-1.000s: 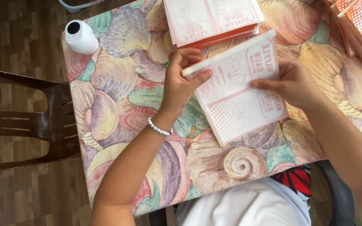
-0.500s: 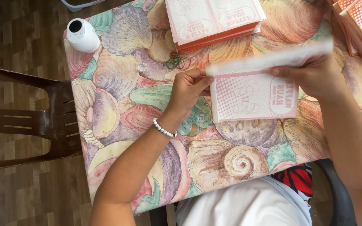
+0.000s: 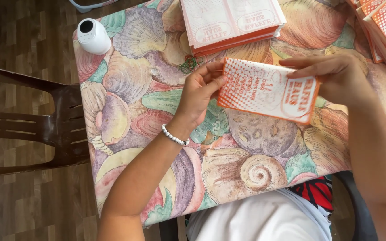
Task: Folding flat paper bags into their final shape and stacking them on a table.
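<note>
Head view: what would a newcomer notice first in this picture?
First, the folded orange-and-white paper, held above the table's middle by the left hand and right hand. Next, the seashell-patterned tablecloth beneath, and the stack of flat sheets at the far edge.

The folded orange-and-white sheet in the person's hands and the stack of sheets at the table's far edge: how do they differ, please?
The folded sheet is single, held above the table by the left hand and right hand; the stack is many sheets lying flat on the table. The folded sheet shows an orange dotted face; the stack's top is mostly white. Both share orange-and-white print.
</note>
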